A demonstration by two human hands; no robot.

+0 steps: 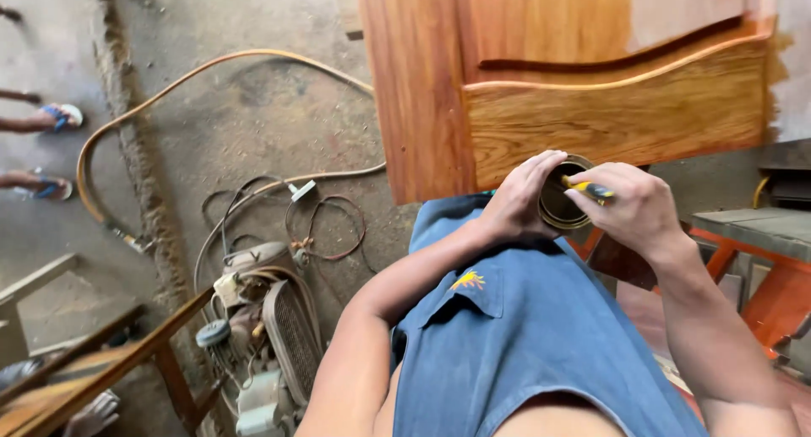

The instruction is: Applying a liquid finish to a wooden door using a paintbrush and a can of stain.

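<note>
My left hand [517,199] wraps around a small round metal can [559,202] held in front of my chest. My right hand [635,207] grips a tool with a yellow and black handle [591,188], its tip resting at the can's rim. The can's inside looks dark. Just beyond my hands stands a glossy orange-brown wooden door panel [608,107] with a curved raised moulding; its upper right corner is paler. My blue denim shirt [524,335] fills the lower middle of the view.
A motor or compressor [270,327] with tangled cables lies on the dusty concrete floor at lower left. A long orange hose [169,90] loops across the floor. Another person's sandalled feet [51,120] are at the left edge. Orange-framed benches [760,268] stand at right.
</note>
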